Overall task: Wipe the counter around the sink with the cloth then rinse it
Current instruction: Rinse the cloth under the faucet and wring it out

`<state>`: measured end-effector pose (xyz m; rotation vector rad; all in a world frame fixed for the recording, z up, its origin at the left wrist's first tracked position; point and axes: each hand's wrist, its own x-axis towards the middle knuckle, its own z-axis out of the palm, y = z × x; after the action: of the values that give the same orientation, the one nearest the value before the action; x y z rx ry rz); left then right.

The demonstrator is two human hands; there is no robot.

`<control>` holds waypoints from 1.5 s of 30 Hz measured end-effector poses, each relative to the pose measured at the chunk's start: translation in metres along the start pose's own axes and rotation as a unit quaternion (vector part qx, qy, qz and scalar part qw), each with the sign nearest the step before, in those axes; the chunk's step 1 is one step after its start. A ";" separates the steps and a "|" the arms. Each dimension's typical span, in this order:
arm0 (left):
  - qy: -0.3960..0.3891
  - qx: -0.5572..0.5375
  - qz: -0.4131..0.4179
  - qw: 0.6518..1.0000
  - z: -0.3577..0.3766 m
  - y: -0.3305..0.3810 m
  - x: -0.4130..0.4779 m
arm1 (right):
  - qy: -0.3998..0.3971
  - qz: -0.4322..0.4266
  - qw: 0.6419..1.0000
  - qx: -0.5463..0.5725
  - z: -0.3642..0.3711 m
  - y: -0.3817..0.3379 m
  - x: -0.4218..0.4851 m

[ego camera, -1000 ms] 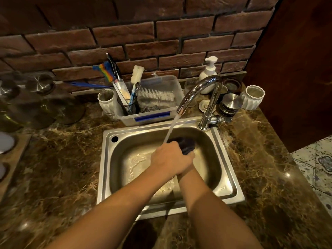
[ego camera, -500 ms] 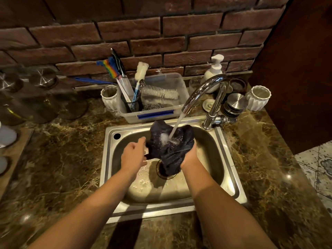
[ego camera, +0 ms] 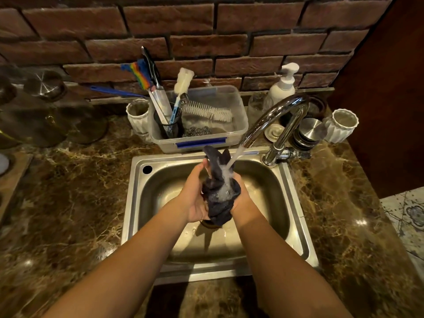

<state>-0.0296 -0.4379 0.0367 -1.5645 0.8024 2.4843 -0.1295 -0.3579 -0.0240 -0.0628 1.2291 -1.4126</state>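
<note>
A dark blue cloth (ego camera: 219,200) is bunched between both palms over the steel sink (ego camera: 137,203). My left hand (ego camera: 195,193) presses its left side and my right hand (ego camera: 243,198) presses its right side. Water runs from the chrome tap (ego camera: 275,115) straight onto the cloth, foaming where it lands. The cloth's upper tips stick up above my fingers, and its lower end hangs over the drain. Brown marble counter (ego camera: 68,203) surrounds the sink.
A clear plastic tub (ego camera: 238,125) with brushes, a knife and a steel scourer stands behind the sink. A white soap pump (ego camera: 283,86), metal lids (ego camera: 309,131) and white ribbed cups (ego camera: 341,125) crowd the back right. Glass jars sit at the back left.
The cloth was spread open under the stream half a second ago; both hands have now closed together and squeezed it into a narrow bundle. The camera view has shifted slightly.
</note>
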 end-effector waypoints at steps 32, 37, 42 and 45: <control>0.053 -0.053 0.095 0.993 0.007 0.009 0.042 | 0.094 -0.072 0.993 -0.013 -0.018 -0.028 -0.033; -0.002 -0.090 0.114 0.989 0.026 0.005 0.047 | 0.050 0.053 0.957 0.280 -0.015 -0.006 -0.049; 0.032 0.163 0.178 0.970 0.006 0.009 0.048 | 0.096 0.041 0.982 0.158 -0.017 -0.023 -0.040; 0.017 0.103 0.091 0.990 -0.014 0.020 0.054 | 0.113 0.019 0.985 0.132 -0.020 -0.032 -0.039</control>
<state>-0.0503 -0.4725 -0.0069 -1.5273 1.2143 2.4037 -0.1534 -0.3243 0.0119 0.3100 1.2066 -1.5683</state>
